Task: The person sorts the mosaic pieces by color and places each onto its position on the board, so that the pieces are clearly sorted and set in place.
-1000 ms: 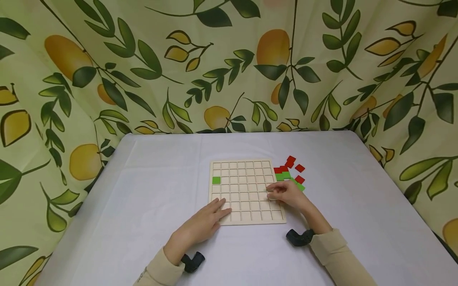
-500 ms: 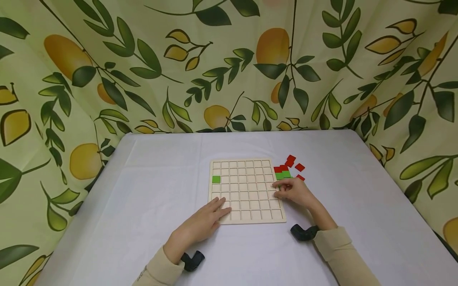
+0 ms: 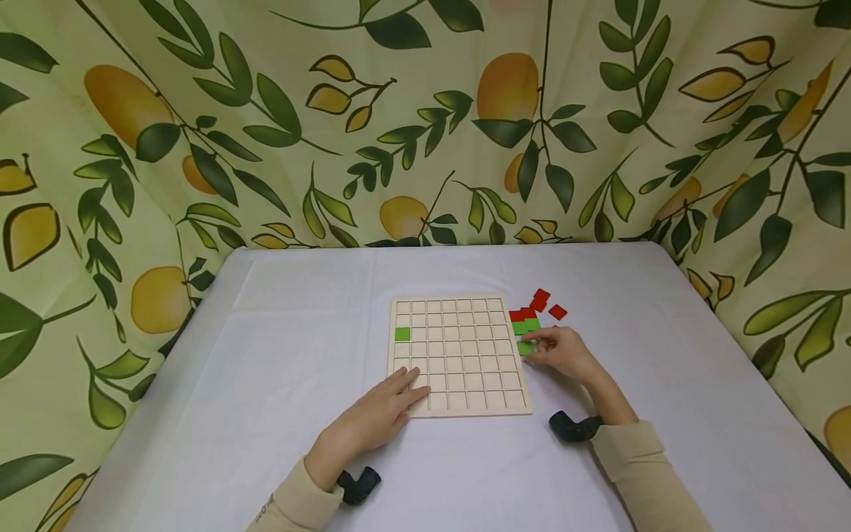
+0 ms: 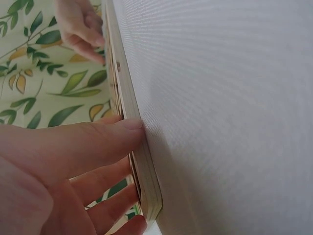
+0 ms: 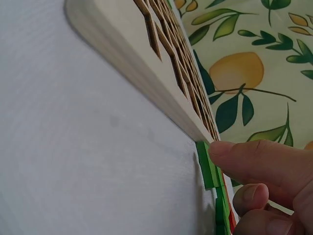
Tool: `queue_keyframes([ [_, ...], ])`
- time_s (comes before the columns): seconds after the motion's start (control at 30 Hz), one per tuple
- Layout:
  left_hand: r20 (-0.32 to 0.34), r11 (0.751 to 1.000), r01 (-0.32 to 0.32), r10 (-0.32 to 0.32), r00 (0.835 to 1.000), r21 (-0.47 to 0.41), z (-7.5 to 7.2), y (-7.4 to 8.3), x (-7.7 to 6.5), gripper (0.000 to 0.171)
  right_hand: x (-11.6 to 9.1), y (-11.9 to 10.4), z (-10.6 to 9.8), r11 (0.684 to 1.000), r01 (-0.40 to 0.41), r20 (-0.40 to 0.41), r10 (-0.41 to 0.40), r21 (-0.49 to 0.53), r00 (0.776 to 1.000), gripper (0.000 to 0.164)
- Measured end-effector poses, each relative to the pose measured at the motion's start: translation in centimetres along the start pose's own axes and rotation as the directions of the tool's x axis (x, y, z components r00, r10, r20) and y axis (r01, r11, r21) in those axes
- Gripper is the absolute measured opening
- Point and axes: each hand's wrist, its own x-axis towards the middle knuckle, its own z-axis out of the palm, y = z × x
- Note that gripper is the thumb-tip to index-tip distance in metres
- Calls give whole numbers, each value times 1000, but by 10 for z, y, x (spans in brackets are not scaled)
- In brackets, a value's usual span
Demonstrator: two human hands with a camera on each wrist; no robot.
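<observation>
A pale wooden grid board lies on the white table, with one green square tile in a cell at its left side. My left hand rests on the board's near left corner. Its fingers spread over the top, and in the left wrist view the thumb touches the board's side edge. Just past the board's right edge is my right hand, thumb and forefinger apart around a green tile. In the right wrist view the thumb's tip reaches green tiles beside the board. The palm hides some tiles.
Several red tiles lie loosely beyond the right hand, next to more green tiles. A white cloth covers the table. A leaf-and-fruit patterned curtain hangs behind and at both sides.
My right hand has moved right, from over the board's right-hand cells to the tiles beside it. A green tile between its fingers has come into clearer view. The left hand stays put.
</observation>
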Motion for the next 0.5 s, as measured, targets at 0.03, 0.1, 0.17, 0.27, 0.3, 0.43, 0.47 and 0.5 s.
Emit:
queue_keyframes([
  [0.03,1,1000,0,0,1000,0,0,0,0,46,0,1,-1,1000,-1,1,1,-2,1000,36],
  [0.1,2,1000,-1,1,1000,1,0,0,0,46,0,2,-3,1000,0,0,0,0,1000,36],
  [0.17,2,1000,0,0,1000,0,0,0,0,46,0,4,-5,1000,2,2,-2,4,1000,36],
  [0.27,0,1000,1,-1,1000,-4,-1,0,1,46,0,5,-6,1000,-5,4,5,2,1000,37],
  [0.3,0,1000,2,-2,1000,-5,-1,0,1,46,0,5,-5,1000,-11,3,11,1,1000,37],
  [0.43,0,1000,-2,2,1000,6,-1,1,0,46,0,7,-4,1000,-17,-9,17,-24,1000,36],
  [0.47,0,1000,-4,4,1000,9,-1,1,0,45,0,7,-3,999,-16,-14,16,-32,1000,36],
  [0.5,1,1000,-6,6,1000,12,-1,1,0,45,1,7,-3,999,-18,-18,17,-42,1000,35],
])
